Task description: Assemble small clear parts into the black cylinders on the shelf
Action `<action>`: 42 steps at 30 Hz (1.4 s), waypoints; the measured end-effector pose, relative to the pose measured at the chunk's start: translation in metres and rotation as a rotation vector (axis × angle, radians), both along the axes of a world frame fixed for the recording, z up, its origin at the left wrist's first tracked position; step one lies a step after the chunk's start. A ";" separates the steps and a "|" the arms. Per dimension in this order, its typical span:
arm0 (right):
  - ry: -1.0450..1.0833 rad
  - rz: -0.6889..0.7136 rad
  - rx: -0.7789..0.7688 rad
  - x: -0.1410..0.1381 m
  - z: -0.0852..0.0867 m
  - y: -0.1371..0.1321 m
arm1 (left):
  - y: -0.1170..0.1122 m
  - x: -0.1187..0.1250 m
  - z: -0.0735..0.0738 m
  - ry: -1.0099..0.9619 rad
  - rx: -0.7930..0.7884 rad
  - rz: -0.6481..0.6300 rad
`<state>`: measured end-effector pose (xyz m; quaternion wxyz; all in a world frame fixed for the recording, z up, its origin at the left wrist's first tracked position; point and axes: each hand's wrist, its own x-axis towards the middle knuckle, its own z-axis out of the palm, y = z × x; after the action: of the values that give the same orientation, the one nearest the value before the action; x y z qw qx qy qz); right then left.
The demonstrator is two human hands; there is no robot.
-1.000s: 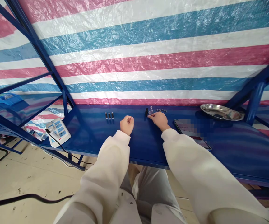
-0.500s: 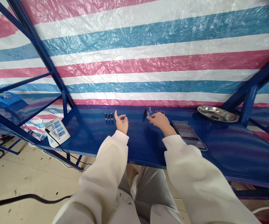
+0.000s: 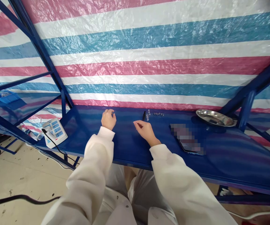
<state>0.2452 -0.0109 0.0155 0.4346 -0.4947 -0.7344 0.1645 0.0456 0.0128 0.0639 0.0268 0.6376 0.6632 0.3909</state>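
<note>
Blue shelf board (image 3: pixel 130 150) across the middle of the frame, backed by a striped tarpaulin (image 3: pixel 149 47) in pink, white and blue, with blue frame posts (image 3: pixel 246 109) at the sides. Item 1: left hand (image 3: pixel 108 119), centre-left of the frame, curled shut with knuckles up, resting on the board near its back edge; anything under or inside it is hidden. Item 2: right hand (image 3: pixel 144 129), centre of the frame, well apart from the left, fingertips drawn toward the thumb; whether they pinch anything cannot be told. Item 3: small parts (image 3: pixel 157 114), a short row with a dark piece (image 3: pixel 144 116) beside it, lying just beyond the right hand at the foot of the tarpaulin, touched by neither hand. Hazards, as judged: the parts are tiny and loose on a smooth board, so a brush from a cuff or a hasty reach would likely scatter them or send them under the tarpaulin. Phone (image 3: pixel 187 139), right of centre, lies near the right forearm and toward the front edge, where a sweeping sleeve could push it off. Further stock: steel dish (image 3: pixel 215 118) at far right, well apart from both hands; power strip (image 3: pixel 54 132) at the left end of the board; black cable (image 3: pixel 20 198) on the floor at lower left, a likely snag for a foot. Nothing lies between the right hand and the parts.
</note>
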 end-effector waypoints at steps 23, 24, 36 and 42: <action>0.036 -0.001 -0.035 -0.002 -0.001 0.000 | 0.025 -0.014 0.013 0.276 -0.009 -0.276; 0.077 -0.015 -0.045 -0.002 0.000 0.000 | 0.020 -0.004 0.015 0.190 0.032 -0.286; 0.452 -0.062 -0.106 -0.003 0.000 0.002 | -0.011 0.060 -0.036 -0.292 0.148 -0.523; 0.424 -0.060 -0.100 -0.002 -0.006 0.006 | -0.012 0.060 -0.048 -0.224 0.103 -0.492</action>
<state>0.2435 -0.0049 0.0091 0.5588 -0.4917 -0.6025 0.2880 0.1051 0.0008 0.0163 0.1617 0.7330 0.4605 0.4738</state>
